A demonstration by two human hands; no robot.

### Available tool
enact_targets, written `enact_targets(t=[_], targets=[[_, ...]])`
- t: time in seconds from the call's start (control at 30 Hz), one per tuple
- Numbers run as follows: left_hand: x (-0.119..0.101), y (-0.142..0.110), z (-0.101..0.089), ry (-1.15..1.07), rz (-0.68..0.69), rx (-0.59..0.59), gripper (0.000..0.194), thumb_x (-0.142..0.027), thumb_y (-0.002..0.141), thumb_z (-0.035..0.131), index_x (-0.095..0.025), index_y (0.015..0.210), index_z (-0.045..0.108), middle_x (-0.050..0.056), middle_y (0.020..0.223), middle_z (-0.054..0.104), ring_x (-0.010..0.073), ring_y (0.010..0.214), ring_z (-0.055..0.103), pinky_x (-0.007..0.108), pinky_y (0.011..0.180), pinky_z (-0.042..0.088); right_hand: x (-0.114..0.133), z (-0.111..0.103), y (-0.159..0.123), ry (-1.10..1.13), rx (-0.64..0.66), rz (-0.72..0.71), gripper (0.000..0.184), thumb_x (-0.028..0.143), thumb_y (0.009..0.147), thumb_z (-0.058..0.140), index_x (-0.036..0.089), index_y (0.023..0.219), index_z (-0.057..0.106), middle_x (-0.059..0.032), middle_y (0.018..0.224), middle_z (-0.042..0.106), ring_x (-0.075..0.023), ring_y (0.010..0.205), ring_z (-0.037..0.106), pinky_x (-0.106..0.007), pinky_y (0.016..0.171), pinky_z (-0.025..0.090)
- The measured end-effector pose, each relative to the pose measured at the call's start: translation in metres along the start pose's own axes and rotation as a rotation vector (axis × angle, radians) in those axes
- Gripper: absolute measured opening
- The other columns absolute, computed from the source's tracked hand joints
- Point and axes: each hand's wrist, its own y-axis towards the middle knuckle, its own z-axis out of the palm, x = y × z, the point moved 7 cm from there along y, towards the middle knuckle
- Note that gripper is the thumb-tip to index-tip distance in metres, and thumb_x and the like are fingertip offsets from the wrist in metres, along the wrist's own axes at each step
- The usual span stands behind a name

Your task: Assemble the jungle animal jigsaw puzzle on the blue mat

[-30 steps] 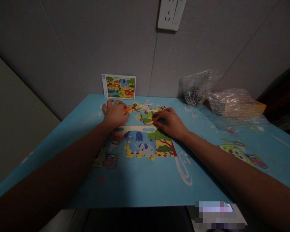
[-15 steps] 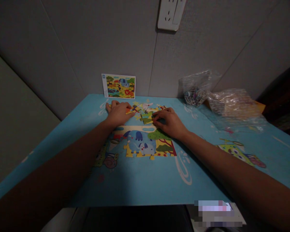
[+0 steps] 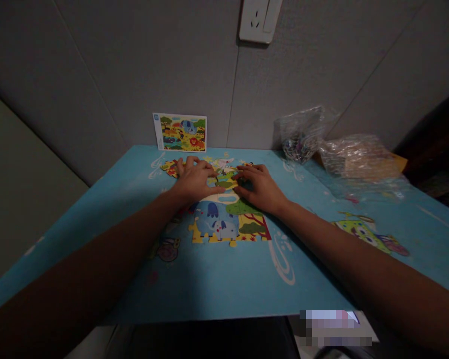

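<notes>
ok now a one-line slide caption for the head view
Left hand and right hand over loose puzzle pieces, beyond a part-built elephant puzzle; picture card upright by the wall.

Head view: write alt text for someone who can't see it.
A person's left hand and right hand are at loose jigsaw pieces on a blue table, beyond a partly assembled elephant puzzle. Behind, a picture card stands by the wall; clear plastic bags sit to the right.

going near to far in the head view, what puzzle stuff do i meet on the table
Joined elephant section → jumbled puzzle pieces → picture card standing by the wall.
</notes>
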Motion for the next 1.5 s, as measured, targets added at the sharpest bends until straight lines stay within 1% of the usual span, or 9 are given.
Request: enact_targets(t=[0.17, 0.33, 0.5, 0.67, 0.83, 1.1, 1.3, 1.4, 1.5], targets=[[0.005, 0.0, -0.008, 0.009, 0.0, -0.065, 0.049, -0.059, 0.071, 0.079, -0.023, 0.104, 0.076, 0.011, 0.123, 0.068, 0.0415, 0.127, 0.041, 0.068, 0.114, 0.013, -0.009, 0.002, -0.002, 0.006, 0.013, 0.094, 0.043, 0.031, 0.082, 0.071, 0.019, 0.122, 0.063, -0.0139, 0.122, 0.069, -0.0356, 0.12, 0.055, -0.053, 0.104, 0.043], [0.024, -0.002, -0.024, 0.125, -0.067, -0.137, 0.043, -0.052, 0.07, 0.078, -0.021, 0.1, 0.077, 0.014, 0.126, 0.064, 0.0461, 0.133, 0.036, 0.071, 0.116, 0.001, -0.009, 0.0, -0.002, 0.011, 0.012, 0.107, 0.048, 0.032, 0.081, 0.072, 0.018, 0.125, 0.06, -0.0148, 0.123, 0.067, -0.0359, 0.112, 0.056, -0.054, 0.1, 0.046], [0.036, -0.005, -0.026, 0.17, -0.187, -0.113, 0.047, -0.055, 0.074, 0.073, -0.021, 0.108, 0.078, 0.016, 0.132, 0.06, 0.0479, 0.135, 0.034, 0.072, 0.115, 0.008, -0.013, -0.002, -0.002, 0.084, 0.006, 0.178, 0.054, 0.03, 0.076, 0.075, 0.019, 0.126, 0.058, -0.0136, 0.121, 0.067, -0.035, 0.114, 0.055, -0.051, 0.097, 0.048], [-0.001, -0.009, -0.022, -0.028, 0.13, -0.07, 0.069, -0.032, 0.088, 0.059, -0.025, 0.155, 0.043, 0.009, 0.139, 0.062, 0.0361, 0.137, 0.035, 0.057, 0.118, 0.02, -0.007, -0.013, -0.004, 0.176, -0.123, 0.14, 0.058, 0.032, 0.076, 0.076, 0.02, 0.129, 0.054, -0.013, 0.122, 0.064, -0.032, 0.113, 0.055, -0.047, 0.096, 0.048], [-0.015, -0.013, -0.018, -0.13, 0.306, -0.027, 0.064, -0.019, 0.082, 0.058, -0.022, 0.146, 0.056, 0.006, 0.141, 0.063, 0.0353, 0.141, 0.032, 0.058, 0.12, 0.02, -0.001, -0.015, -0.003, 0.186, -0.128, 0.07, 0.061, 0.033, 0.075, 0.077, 0.021, 0.13, 0.053, -0.0111, 0.12, 0.064, -0.0313, 0.111, 0.055, -0.048, 0.097, 0.045], [0.003, -0.007, -0.013, -0.368, 0.138, -0.072, 0.046, -0.025, 0.083, 0.06, -0.023, 0.127, 0.072, 0.007, 0.124, 0.07, 0.0306, 0.135, 0.044, 0.049, 0.117, 0.037, 0.004, -0.014, -0.001, 0.152, -0.103, 0.036, 0.064, 0.035, 0.078, 0.075, 0.022, 0.136, 0.053, -0.0107, 0.124, 0.065, -0.0321, 0.116, 0.052, -0.05, 0.102, 0.042], [0.026, -0.007, -0.029, -0.304, -0.237, -0.337, 0.034, -0.027, 0.083, 0.06, -0.02, 0.108, 0.081, 0.01, 0.11, 0.072, 0.0265, 0.11, 0.064, 0.042, 0.103, 0.05, -0.007, -0.002, -0.002, -0.123, 0.026, 0.154, 0.067, 0.051, 0.08, 0.075, 0.024, 0.139, 0.058, -0.014, 0.15, 0.051, -0.0418, 0.136, 0.035, -0.059, 0.106, 0.032], [0.038, -0.012, -0.032, -0.298, -0.422, -0.319, 0.037, -0.027, 0.085, 0.053, -0.018, 0.108, 0.081, 0.007, 0.088, 0.075, 0.0241, 0.085, 0.068, 0.042, 0.088, 0.053, -0.01, 0.002, -0.003, -0.17, 0.078, 0.164, 0.05, 0.051, 0.086, 0.069, 0.027, 0.129, 0.067, -0.0116, 0.146, 0.055, -0.0412, 0.137, 0.034, -0.06, 0.106, 0.028], [0.049, -0.013, -0.029, -0.272, -0.467, -0.244, 0.044, -0.032, 0.086, 0.05, -0.014, 0.117, 0.076, 0.008, 0.091, 0.076, 0.0303, 0.095, 0.066, 0.049, 0.09, 0.049, -0.011, 0.001, -0.002, -0.155, 0.083, 0.154, 0.036, 0.045, 0.089, 0.066, 0.028, 0.12, 0.072, -0.0083, 0.138, 0.062, -0.0376, 0.132, 0.04, -0.057, 0.106, 0.028]])
